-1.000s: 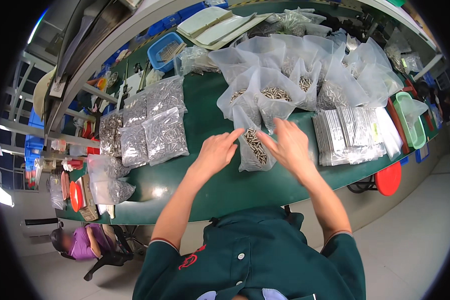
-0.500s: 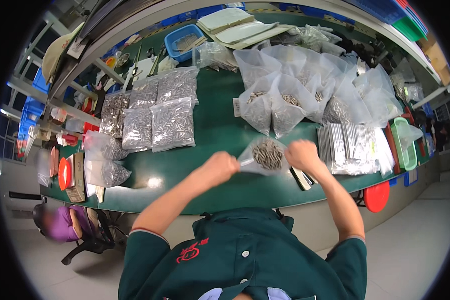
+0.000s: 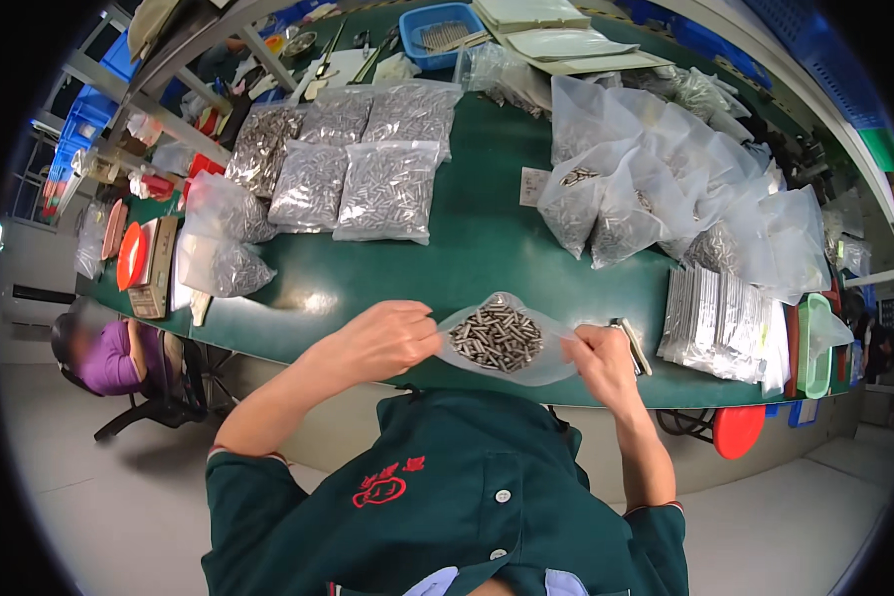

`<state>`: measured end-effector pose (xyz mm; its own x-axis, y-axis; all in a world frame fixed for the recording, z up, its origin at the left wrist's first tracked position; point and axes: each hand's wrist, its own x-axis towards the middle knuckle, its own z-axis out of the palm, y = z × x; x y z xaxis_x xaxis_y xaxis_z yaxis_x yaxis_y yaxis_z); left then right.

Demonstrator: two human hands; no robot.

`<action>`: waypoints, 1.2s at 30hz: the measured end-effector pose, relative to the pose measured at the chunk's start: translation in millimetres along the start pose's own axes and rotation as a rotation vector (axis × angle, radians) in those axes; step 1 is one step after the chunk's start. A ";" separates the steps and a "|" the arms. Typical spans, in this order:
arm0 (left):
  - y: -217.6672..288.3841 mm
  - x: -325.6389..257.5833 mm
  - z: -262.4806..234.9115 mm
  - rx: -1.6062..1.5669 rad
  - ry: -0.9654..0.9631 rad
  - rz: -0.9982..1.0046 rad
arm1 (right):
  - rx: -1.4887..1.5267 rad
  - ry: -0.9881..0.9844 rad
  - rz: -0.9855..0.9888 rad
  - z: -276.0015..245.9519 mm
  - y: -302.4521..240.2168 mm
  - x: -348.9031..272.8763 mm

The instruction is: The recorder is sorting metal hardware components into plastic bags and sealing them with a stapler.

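A translucent plastic bag (image 3: 543, 370) with its mouth spread wide is held between my hands near the table's front edge. Small metal pins (image 3: 497, 336) fill it and show through the opening. My left hand (image 3: 392, 341) pinches the bag's left rim. On the opposite rim, my right hand (image 3: 603, 363) is closed with the thumb on top. Just beside my right hand lies a slim dark and light tool (image 3: 634, 346), partly hidden and too unclear to name.
Sealed bags of metal parts (image 3: 387, 194) lie at the back left. Open filled bags (image 3: 631, 214) crowd the back right, behind stacked silvery flat packs (image 3: 715, 328). A scale (image 3: 154, 273) with an orange dish stands far left. A seated person (image 3: 119, 356) is beyond the table's left end.
The bag has come closer to me, and its mouth is opened wider, showing more pins. The view has shifted, so the table's things appear moved.
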<state>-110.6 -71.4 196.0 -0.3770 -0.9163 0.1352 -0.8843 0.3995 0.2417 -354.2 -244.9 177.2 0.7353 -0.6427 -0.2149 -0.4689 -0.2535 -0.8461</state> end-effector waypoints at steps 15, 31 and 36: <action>19.8 -63.8 35.1 -0.460 0.296 -0.539 | -0.142 -0.037 -0.086 50.3 -8.9 3.2; 22.5 -51.4 112.2 -0.647 0.709 -0.629 | 0.060 -0.131 -0.575 76.3 36.8 32.1; 29.1 -54.6 119.5 -0.667 0.844 -0.688 | 0.095 -0.089 -0.563 78.7 44.1 27.5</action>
<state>-148.7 -13.1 80.9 0.6101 -0.7344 0.2972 -0.4246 0.0136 0.9053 -316.1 -216.9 95.6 0.8989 -0.3633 0.2448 0.0499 -0.4701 -0.8812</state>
